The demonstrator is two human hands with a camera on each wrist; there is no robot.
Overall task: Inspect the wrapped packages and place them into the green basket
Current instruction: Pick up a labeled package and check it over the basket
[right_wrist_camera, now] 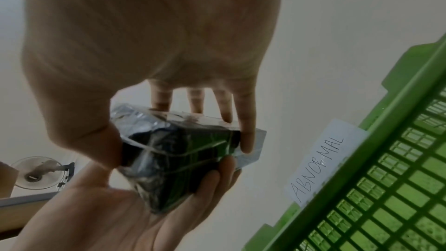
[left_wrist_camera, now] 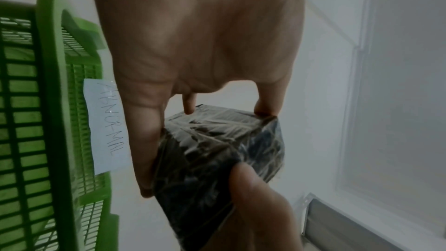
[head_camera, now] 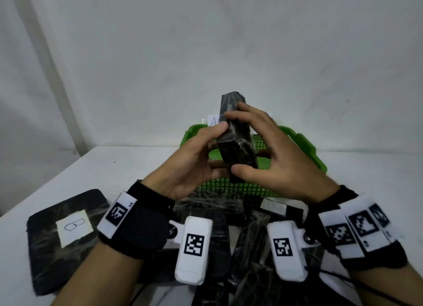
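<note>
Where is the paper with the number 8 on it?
In the head view, the paper sits at the lower left, stuck on a flat black package lying on the white table, just left of the left hand's wrist.

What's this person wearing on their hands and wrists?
The left hand and right hand are bare. Each wrist has a black strap carrying white tags with black square codes, plus a white camera block with its own code. Thin black cables trail near the right forearm.

A bare sorting station: white table [head_camera: 137,164], blank wall [head_camera: 206,42], green basket [head_camera: 306,150] labelled "ABNORMAL" [right_wrist_camera: 321,163]
</note>
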